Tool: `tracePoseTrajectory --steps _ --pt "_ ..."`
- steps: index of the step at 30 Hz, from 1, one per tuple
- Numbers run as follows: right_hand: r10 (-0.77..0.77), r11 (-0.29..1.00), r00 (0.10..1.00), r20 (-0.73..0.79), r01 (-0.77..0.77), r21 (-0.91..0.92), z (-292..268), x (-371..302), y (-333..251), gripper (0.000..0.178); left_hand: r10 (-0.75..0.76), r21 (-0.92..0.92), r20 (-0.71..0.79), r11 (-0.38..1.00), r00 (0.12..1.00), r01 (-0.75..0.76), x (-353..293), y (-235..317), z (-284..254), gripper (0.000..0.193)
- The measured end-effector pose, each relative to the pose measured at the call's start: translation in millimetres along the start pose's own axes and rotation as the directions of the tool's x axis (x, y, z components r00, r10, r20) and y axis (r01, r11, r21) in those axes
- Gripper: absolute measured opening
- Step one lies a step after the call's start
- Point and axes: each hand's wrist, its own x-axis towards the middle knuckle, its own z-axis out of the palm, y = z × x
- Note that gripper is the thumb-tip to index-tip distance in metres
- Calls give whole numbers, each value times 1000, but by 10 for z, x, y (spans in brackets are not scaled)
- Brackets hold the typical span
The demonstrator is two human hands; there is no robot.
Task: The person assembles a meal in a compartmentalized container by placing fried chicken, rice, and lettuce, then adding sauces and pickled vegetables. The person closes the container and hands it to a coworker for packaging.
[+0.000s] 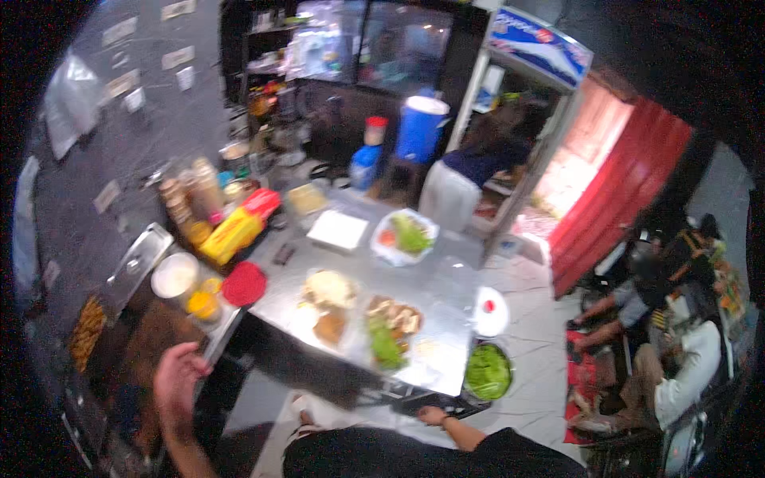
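My left hand [182, 373] is raised over the dark left side of the counter, fingers loosely apart and nothing in them. Low by the front edge of the steel table [430, 350] is my right hand [433, 416], small and blurred, so its grip is unclear. A flat round bread [329, 288] and a brown piece of food [329, 328] lie on the table. Beside them are sauced pieces of food [396, 313] with green lettuce [386, 346]. Farther back stand a white container [381, 253] holding lettuce and something red, and a white box [338, 231].
A bowl of lettuce [488, 373] and a white lid [491, 312] are at the table's right. Left are a red round lid [244, 284], a yellow-and-red package [237, 233] and tubs [175, 276]. One person [462, 187] bends into a fridge; others sit at right.
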Motion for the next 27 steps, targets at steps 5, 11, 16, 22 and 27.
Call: tracePoseTrajectory --steps 5,11,16,22,27 --pt "-11 855 1000 -21 20 519 246 -417 113 41 552 -599 801 734 233 320 116 1485 1262 46" --pt "146 948 989 -33 -130 290 936 -1017 681 36 772 -600 634 528 -45 601 -160 1417 1826 44" --pt "-230 944 973 35 232 -236 1263 -1761 1379 33 726 -392 605 628 -326 672 -94 1431 1994 45" --pt "307 899 947 -92 -256 356 1445 -2100 1167 34 775 -387 596 506 -209 771 -143 1356 2266 46" --pt "437 763 890 -128 -291 578 1444 -1890 698 37 743 -348 630 529 -225 774 -346 1078 2080 37"
